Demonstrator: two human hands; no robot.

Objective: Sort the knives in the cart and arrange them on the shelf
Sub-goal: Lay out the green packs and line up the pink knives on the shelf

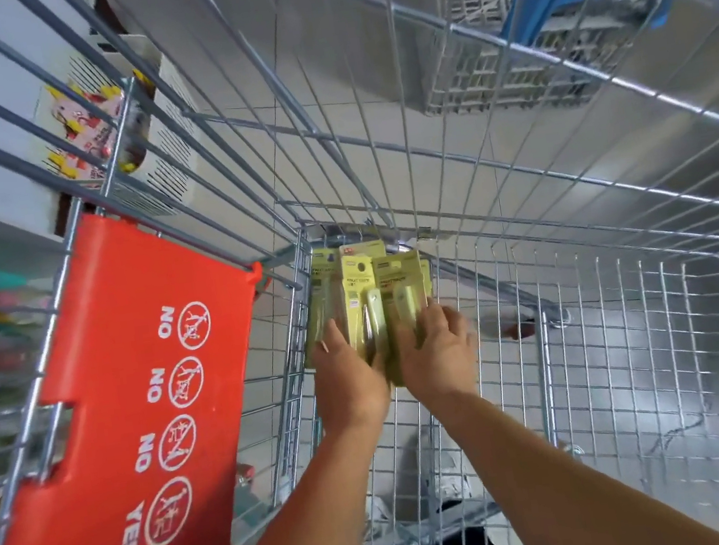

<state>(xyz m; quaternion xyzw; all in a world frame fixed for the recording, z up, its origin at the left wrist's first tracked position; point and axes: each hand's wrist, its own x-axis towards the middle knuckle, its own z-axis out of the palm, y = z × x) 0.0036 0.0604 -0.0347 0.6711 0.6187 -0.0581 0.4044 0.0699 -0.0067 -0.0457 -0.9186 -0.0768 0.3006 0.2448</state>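
Note:
Several yellow-green carded knife packs (362, 290) lie fanned in a stack at the bottom near corner of the wire cart (607, 331). My left hand (347, 376) grips the lower left side of the stack, thumb on top of a pack. On the right half of the stack lies my right hand (439, 353), its fingers curled over the packs. The lower ends of the packs are hidden under both hands.
The red child-seat flap (136, 393) with NO/YES signs stands on the left of the cart. A store shelf with boxed goods (100, 123) is at the upper left. A second wire cart (524, 44) stands beyond on the tiled floor.

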